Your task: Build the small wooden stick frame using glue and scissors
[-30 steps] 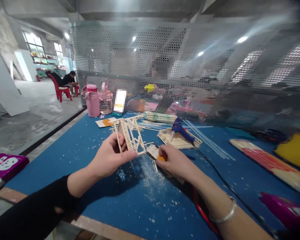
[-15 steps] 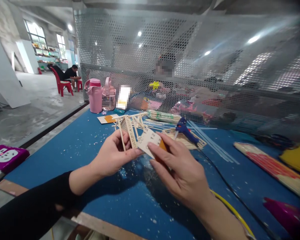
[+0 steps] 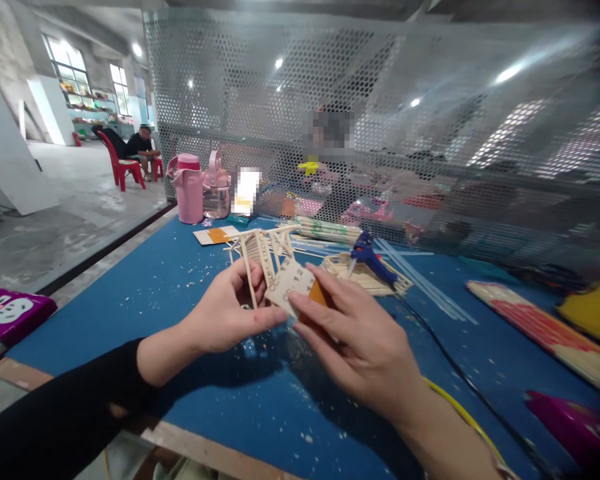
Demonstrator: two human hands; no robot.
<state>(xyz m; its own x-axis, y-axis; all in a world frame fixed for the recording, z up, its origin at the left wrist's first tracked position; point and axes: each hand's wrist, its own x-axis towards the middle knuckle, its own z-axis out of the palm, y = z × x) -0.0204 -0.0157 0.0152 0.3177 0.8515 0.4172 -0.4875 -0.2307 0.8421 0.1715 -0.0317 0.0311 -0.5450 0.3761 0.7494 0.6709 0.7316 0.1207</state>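
My left hand (image 3: 225,310) is closed on a small frame model made of thin wooden sticks (image 3: 263,253), tilted above the table. My right hand (image 3: 355,327) pinches a small card (image 3: 293,283), pale with printed digits and an orange part, between thumb and fingers. The card's near edge lies against the stick model and close to my left thumb; whether the thumb presses on it I cannot tell. Behind my right hand a blue glue gun (image 3: 373,257) rests on a flat stick-built piece (image 3: 340,265).
Around the blue table (image 3: 145,293) stand a pink jug (image 3: 189,193), a clear bottle (image 3: 217,197), a stick bundle (image 3: 327,230), glue sticks (image 3: 425,283), a red-and-cream pack (image 3: 540,327) and a purple power strip (image 3: 17,313). A perforated metal screen (image 3: 260,87) rises behind; people sit beyond.
The card in my right hand has shifted slightly left and turned against the stick model. My left hand still holds the model in nearly the same place.
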